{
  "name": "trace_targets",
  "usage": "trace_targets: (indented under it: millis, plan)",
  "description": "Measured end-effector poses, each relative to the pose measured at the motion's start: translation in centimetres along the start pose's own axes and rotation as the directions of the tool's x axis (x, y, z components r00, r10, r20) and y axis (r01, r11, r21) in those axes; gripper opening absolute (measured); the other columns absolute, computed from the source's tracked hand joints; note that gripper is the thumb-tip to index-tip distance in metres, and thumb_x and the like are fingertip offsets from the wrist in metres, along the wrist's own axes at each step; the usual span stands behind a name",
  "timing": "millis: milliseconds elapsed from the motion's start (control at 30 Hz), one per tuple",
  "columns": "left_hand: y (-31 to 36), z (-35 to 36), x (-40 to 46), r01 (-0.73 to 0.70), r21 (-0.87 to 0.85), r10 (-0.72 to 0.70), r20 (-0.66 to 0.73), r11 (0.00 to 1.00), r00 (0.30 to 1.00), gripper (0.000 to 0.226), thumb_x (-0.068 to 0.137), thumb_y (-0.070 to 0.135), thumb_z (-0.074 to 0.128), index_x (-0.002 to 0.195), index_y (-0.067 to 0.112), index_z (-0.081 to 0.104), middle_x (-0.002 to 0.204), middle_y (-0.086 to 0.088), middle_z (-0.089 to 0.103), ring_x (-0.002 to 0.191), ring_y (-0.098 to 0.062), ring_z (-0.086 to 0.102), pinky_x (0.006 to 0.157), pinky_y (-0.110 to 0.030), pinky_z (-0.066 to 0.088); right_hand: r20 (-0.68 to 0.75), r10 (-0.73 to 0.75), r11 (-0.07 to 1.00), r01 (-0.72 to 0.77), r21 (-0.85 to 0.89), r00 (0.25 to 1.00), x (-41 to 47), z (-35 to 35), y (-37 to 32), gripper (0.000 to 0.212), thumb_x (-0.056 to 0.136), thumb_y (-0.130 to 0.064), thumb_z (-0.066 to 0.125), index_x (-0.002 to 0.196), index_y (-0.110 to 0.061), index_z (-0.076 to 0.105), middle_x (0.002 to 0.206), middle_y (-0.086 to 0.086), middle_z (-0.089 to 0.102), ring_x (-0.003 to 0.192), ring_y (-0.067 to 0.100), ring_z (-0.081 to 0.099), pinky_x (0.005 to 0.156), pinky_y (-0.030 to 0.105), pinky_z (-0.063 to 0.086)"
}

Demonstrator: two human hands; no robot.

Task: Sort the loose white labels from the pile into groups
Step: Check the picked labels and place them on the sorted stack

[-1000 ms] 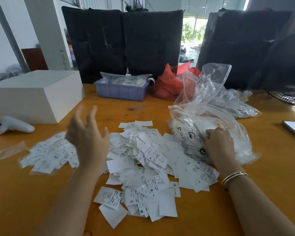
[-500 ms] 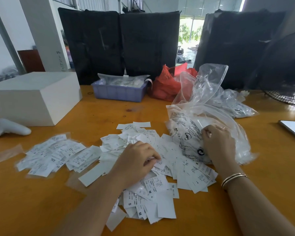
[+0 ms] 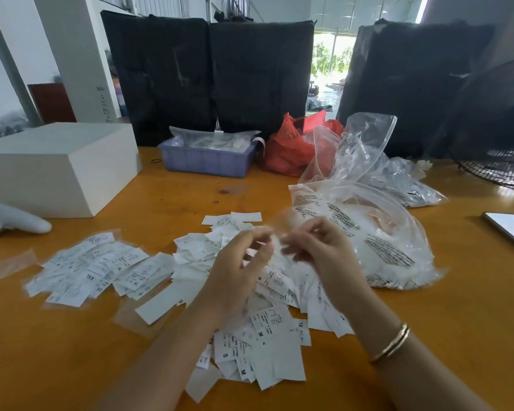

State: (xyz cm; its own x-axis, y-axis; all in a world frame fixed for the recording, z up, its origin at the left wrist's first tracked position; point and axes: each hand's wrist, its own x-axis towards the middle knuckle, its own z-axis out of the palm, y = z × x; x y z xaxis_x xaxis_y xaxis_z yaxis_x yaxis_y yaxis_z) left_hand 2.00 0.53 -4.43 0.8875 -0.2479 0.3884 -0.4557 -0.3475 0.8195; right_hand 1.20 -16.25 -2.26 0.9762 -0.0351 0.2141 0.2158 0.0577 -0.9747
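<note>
1. Left hand (image 3: pixel 238 268), right hand (image 3: pixel 315 247): raised together over the central pile (image 3: pixel 267 330), fingers curled toward each other; blurred, so cannot tell whether anything is pinched.
2. Central pile: thin white rectangular labels, printed S, M, XL, on orange wooden table (image 3: pixel 57 366).
3. Sorted group (image 3: pixel 95 269), to the left: flat labels reading XXL, XL.
4. Clear crinkled plastic bag (image 3: pixel 377 232), black print unreadable, beside right hand.

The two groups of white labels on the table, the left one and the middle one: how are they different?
The left group lies flat and spread thin; the middle pile is heaped and messy. The left group shows XL and XXL marks; the middle pile shows S, M and XL. Both hands are above the middle pile, none near the left group. Both are white printed labels.
</note>
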Motion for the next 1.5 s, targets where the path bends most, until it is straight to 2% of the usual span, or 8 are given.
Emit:
trace_targets:
  millis: [233, 400, 600, 733, 867, 1000, 1333, 1500]
  plan:
    - [0.1, -0.7, 0.6, 0.099, -0.253, -0.123, -0.081, 0.962, 0.989, 0.011, 0.085, 0.034, 0.065, 0.080, 0.025, 0.066, 0.077, -0.003, 0.067, 0.080, -0.024, 0.063, 0.069, -0.023, 0.051, 0.138, 0.098, 0.979, -0.121, 0.164, 0.985, -0.8, 2.0, 1.4, 0.019, 0.086, -0.003, 0.062, 0.085, -0.011, 0.045, 0.076, 0.011, 0.068, 0.058, 0.022, 0.064, 0.050, 0.024, 0.047]
    - [-0.2, -0.6, 0.7, 0.094, -0.176, -0.111, -0.090, 0.980, 0.990, 0.011, 0.086, 0.023, 0.066, 0.075, 0.021, 0.065, 0.071, 0.001, 0.066, 0.065, -0.009, 0.061, 0.062, -0.012, 0.049, 0.155, 0.105, 0.988, -0.121, 0.094, 0.982, -0.8, 2.0, 2.1, 0.027, 0.087, -0.008, 0.062, 0.110, -0.022, 0.061, 0.068, -0.005, 0.056, 0.062, 0.011, 0.055, 0.058, 0.025, 0.045]
    - [0.0, -0.9, 0.7, 0.174, -0.398, -0.210, -0.049, 0.901, 0.976, 0.009, 0.094, 0.011, 0.053, 0.090, 0.010, 0.061, 0.086, 0.004, 0.074, 0.083, -0.010, 0.070, 0.068, -0.015, 0.054, 0.057, 0.053, 0.976, -0.039, -0.215, 0.997, -0.7, 1.7, 2.0, 0.010, 0.086, -0.029, 0.064, 0.078, -0.023, 0.063, 0.059, -0.009, 0.056, 0.056, 0.009, 0.050, 0.058, 0.024, 0.045]
    - [0.1, -1.8, 1.0, 0.186, -0.535, -0.305, -0.143, 0.824, 0.941, 0.007, 0.093, 0.005, 0.053, 0.095, 0.011, 0.056, 0.087, -0.003, 0.075, 0.083, -0.017, 0.072, 0.068, -0.019, 0.056, 0.163, -0.149, 0.663, 0.221, -0.715, 0.975, -0.3, 0.8, 2.0, 0.017, 0.086, -0.043, 0.053, 0.089, -0.031, 0.065, 0.084, -0.017, 0.055, 0.070, 0.001, 0.049, 0.063, 0.014, 0.039]
    - [-0.2, -2.1, 1.1, 0.200, -0.516, -0.327, -0.168, 0.833, 0.930, 0.014, 0.092, 0.007, 0.055, 0.101, 0.017, 0.058, 0.086, 0.003, 0.075, 0.083, -0.010, 0.071, 0.070, -0.021, 0.051, 0.378, 0.066, 0.235, 0.354, -0.905, 0.923, -0.3, 0.4, 2.3, 0.055, 0.082, -0.064, 0.044, 0.128, -0.035, 0.053, 0.113, -0.014, 0.048, 0.104, 0.007, 0.039, 0.088, 0.026, 0.033]
    - [-0.4, -2.0, 1.1, 0.219, -0.532, -0.345, -0.148, 0.818, 0.927, 0.023, 0.091, 0.008, 0.059, 0.106, 0.024, 0.060, 0.090, 0.007, 0.075, 0.084, -0.006, 0.070, 0.069, -0.019, 0.050, 0.408, -0.039, 0.181, 0.407, -0.895, 0.912, -0.5, 0.5, 2.3, 0.039, 0.094, -0.049, 0.040, 0.124, -0.033, 0.057, 0.115, -0.013, 0.055, 0.107, 0.008, 0.046, 0.093, 0.028, 0.032]
    - [-0.3, -2.1, 1.3, 0.196, -0.776, -0.398, -0.076, 0.599, 0.914, 0.040, 0.079, -0.001, 0.069, 0.112, 0.019, 0.059, 0.079, -0.001, 0.073, 0.081, -0.015, 0.072, 0.064, -0.019, 0.055, -0.174, -0.180, 0.934, 0.112, -0.339, 0.968, -0.9, 1.3, 2.2, 0.033, 0.082, 0.005, 0.059, 0.072, -0.025, 0.063, 0.093, -0.013, 0.060, 0.081, -0.008, 0.056, 0.069, 0.010, 0.045]
    - [-0.4, -1.9, 1.2, 0.218, -0.783, -0.385, -0.030, 0.583, 0.923, 0.036, 0.079, 0.000, 0.068, 0.109, 0.018, 0.061, 0.065, 0.004, 0.066, 0.079, -0.015, 0.072, 0.062, -0.018, 0.055, -0.206, 0.007, 0.998, 0.005, 0.058, 0.978, -0.9, 1.0, 2.0, 0.036, 0.090, 0.000, 0.052, 0.072, -0.026, 0.068, 0.080, -0.003, 0.071, 0.073, 0.015, 0.069, 0.070, 0.023, 0.056]
